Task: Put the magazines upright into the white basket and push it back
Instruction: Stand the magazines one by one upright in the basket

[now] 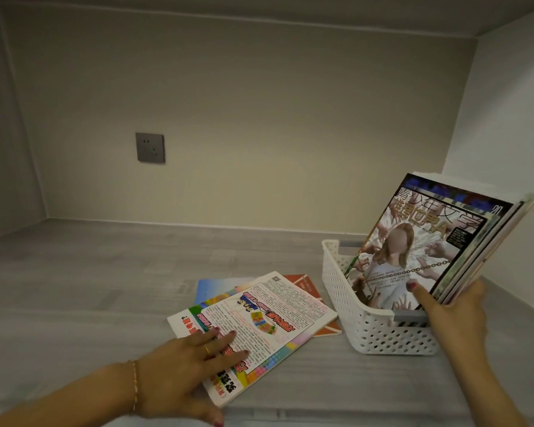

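Observation:
A white perforated basket (364,328) stands on the grey shelf at the right. Several magazines (429,241) stand in it, leaning to the right, the front one showing a cover with a woman and many hands. My right hand (453,309) grips their lower right edge, thumb on the front cover. To the left of the basket a colourful magazine (275,312) lies flat on top of a blue one (210,288) and an orange one (305,283). My left hand (182,368) rests on the top magazine's near corner with fingers spread flat.
The grey shelf surface (90,288) extends to the left and back. A grey wall socket (150,147) sits on the back wall. A side wall (506,134) rises close behind the basket at the right.

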